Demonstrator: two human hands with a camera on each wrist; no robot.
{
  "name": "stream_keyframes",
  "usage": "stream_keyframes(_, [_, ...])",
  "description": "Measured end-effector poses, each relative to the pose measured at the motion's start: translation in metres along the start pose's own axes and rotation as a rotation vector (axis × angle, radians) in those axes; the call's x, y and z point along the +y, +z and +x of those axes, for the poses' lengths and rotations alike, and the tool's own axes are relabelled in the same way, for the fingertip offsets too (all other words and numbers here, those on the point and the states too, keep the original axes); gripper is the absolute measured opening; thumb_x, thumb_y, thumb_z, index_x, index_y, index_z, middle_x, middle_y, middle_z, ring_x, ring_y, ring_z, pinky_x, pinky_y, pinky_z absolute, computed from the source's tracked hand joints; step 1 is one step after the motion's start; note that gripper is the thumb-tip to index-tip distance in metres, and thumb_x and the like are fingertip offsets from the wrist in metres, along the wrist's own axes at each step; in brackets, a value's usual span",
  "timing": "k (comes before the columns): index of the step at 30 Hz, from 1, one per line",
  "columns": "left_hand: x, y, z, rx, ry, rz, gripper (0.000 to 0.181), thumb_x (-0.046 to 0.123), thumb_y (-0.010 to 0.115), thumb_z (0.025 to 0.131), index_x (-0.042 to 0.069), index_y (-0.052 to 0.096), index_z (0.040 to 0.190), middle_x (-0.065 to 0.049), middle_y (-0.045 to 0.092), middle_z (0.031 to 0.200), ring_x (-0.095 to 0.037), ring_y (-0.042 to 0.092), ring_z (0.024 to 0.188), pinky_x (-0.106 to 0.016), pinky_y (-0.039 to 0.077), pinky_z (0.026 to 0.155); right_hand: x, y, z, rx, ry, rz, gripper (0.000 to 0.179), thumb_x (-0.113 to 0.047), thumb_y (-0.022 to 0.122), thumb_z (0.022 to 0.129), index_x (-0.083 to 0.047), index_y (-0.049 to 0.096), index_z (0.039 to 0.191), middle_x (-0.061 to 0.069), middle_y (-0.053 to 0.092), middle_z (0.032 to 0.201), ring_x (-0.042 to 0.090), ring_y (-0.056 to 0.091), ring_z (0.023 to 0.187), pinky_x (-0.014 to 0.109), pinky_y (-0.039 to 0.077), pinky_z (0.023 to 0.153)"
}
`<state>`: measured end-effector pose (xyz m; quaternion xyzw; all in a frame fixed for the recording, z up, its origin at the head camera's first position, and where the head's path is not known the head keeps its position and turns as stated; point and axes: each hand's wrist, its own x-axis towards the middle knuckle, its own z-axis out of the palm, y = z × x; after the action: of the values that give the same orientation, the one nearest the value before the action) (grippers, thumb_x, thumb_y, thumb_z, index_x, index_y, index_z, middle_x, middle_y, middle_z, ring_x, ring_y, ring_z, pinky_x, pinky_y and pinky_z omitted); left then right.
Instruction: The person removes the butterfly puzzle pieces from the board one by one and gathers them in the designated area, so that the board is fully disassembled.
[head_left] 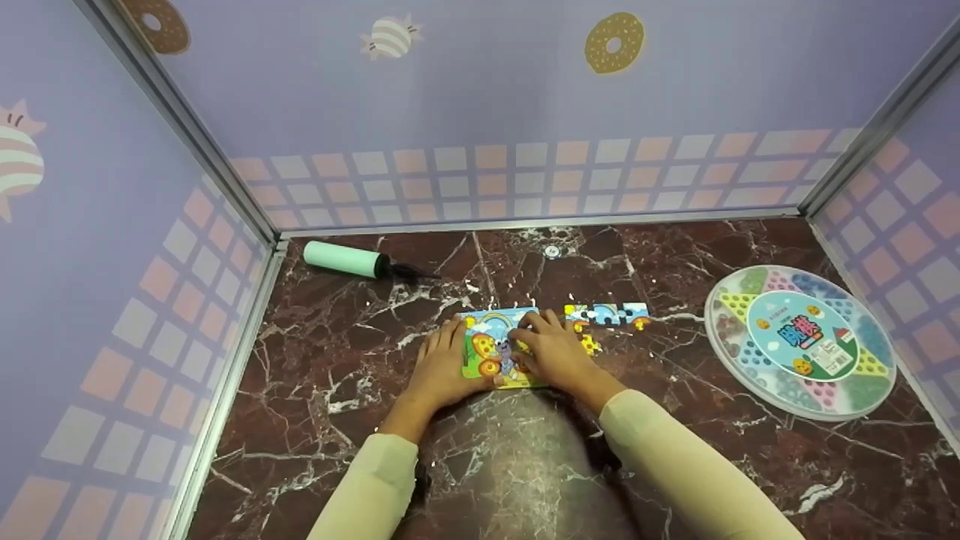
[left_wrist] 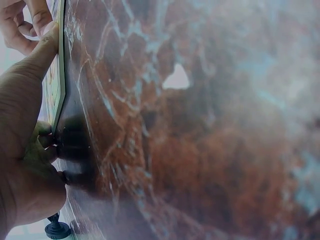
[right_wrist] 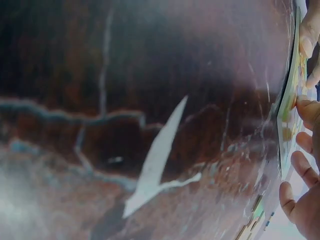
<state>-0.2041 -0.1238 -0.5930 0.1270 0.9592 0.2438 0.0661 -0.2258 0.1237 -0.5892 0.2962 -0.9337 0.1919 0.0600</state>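
A colourful jigsaw puzzle board (head_left: pixel 487 367) with a cartoon figure and a rainbow lies flat on the dark marbled surface. My left hand (head_left: pixel 442 367) holds it at its left side, the thumb along the near edge and the fingers up the left edge. Over the board's right part is my right hand (head_left: pixel 559 349), its fingers bent and the fingertips down at the picture. Whether a piece is between them is hidden. Beyond the right hand lie joined puzzle pieces (head_left: pixel 634 309) and a yellow spotted piece (head_left: pixel 589 344).
A mint-green hand pump (head_left: pixel 341 259) with a black nozzle lies at the back left. A small round white disc (head_left: pixel 552 252) is near the back wall. To the right is a large round clear-lidded game box (head_left: pixel 724 360). Purple patterned walls (head_left: pixel 495 97) enclose the surface on three sides.
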Motion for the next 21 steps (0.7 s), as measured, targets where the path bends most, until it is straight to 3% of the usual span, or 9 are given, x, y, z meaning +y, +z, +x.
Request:
stream_keyframes(13, [0.002, -0.001, 0.000, 0.012, 0.009, -0.008, 0.131, 0.073, 0.085, 0.080, -0.002, 0.031, 0.172, -0.024, 0.031, 0.179, -0.048, 0.029, 0.166, -0.067, 0.023, 0.136, -0.008, 0.001, 0.006, -0.065, 0.042, -0.043, 0.033, -0.036, 0.079, 0.104, -0.019, 0.076, 0.132, 0.008, 0.066, 0.136, 0.035, 0.057, 0.121, 0.062, 0.054, 0.091])
stream_keyframes(21, [0.002, -0.001, -0.001, 0.008, 0.006, -0.009, 0.128, 0.072, 0.084, 0.082, 0.000, 0.031, 0.173, -0.022, 0.031, 0.180, -0.047, 0.030, 0.166, -0.067, 0.023, 0.136, -0.016, -0.002, 0.014, -0.132, 0.076, -0.090, 0.036, -0.039, 0.075, 0.106, -0.021, 0.073, 0.137, 0.005, 0.064, 0.145, 0.038, 0.056, 0.129, 0.073, 0.051, 0.105])
